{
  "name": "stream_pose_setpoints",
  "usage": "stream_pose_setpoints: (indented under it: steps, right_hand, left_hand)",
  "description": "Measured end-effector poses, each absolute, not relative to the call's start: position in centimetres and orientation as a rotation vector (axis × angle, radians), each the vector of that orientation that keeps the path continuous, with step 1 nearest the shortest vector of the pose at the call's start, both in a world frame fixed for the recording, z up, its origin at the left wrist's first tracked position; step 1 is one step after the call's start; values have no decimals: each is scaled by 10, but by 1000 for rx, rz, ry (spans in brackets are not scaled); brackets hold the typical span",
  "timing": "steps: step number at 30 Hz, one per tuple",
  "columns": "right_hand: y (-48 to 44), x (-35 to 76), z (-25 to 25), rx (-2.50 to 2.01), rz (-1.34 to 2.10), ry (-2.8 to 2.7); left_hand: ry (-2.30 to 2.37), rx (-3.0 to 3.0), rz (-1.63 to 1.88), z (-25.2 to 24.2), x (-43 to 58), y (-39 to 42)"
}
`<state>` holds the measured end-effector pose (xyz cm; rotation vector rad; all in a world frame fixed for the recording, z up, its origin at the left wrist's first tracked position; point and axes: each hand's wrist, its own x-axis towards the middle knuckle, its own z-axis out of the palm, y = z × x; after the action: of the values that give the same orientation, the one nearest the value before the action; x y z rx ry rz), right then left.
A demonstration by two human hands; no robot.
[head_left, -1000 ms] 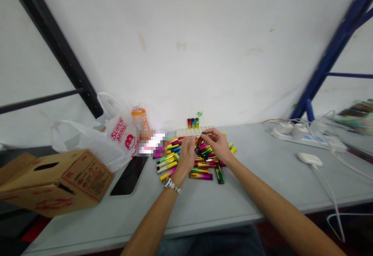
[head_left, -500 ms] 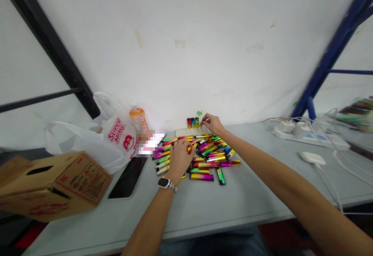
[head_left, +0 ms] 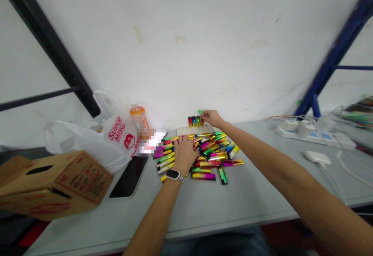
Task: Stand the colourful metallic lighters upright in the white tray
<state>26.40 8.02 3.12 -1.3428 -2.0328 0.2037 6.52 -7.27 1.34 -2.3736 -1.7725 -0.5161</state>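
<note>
A heap of shiny multicoloured lighters (head_left: 210,155) lies on the grey table (head_left: 221,201). My left hand (head_left: 183,153), with a watch on its wrist, rests palm down on the heap's left side, fingers curled among the lighters. My right hand (head_left: 211,118) reaches to the back, its fingertips pinched on the rightmost of several lighters (head_left: 196,121) standing upright in a white tray (head_left: 189,131) by the wall.
A black phone (head_left: 129,176) lies left of the heap. Behind it stand a white plastic bag (head_left: 110,135) and an orange bottle (head_left: 139,117). A cardboard box (head_left: 55,182) sits at far left. A power strip (head_left: 303,131) and cables lie at right.
My right hand left the heap and reached back to the tray with a lighter; one more lighter now stands in the row. My left hand stayed on the heap, shifting slightly.
</note>
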Motion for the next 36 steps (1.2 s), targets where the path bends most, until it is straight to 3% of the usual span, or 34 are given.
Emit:
stream_pose_setpoints:
  steps: [6,10,13,18,20,29,36]
  right_hand:
    - [58,260,29,-1585,-40,-2075]
    - [39,260,31,-1708,-202,-2204]
    - [30,257,33,-1782,-283,-2255]
    - [24,252,34,-1846,-290,-2280]
    - [25,251,35,-1857,-274,-2288]
    - [24,251,32,-1786,-236,-2222]
    - [28,255,33,-1742,-163,-2177]
  left_hand:
    - [-1718,-2406,-457,19,70,-61]
    - [-1693,-2448,-643,25,71,-62]
    - [-1729,-2507,-1000,26,69,-64]
    - [-1678,-2662,-1955,19,65,-61]
    - [-1663,-2646,-2152,16,63,-59]
    - [-1666,-2772,-2362,18,59,-64]
    - [-1746,-2487,-2551,25,60,-65]
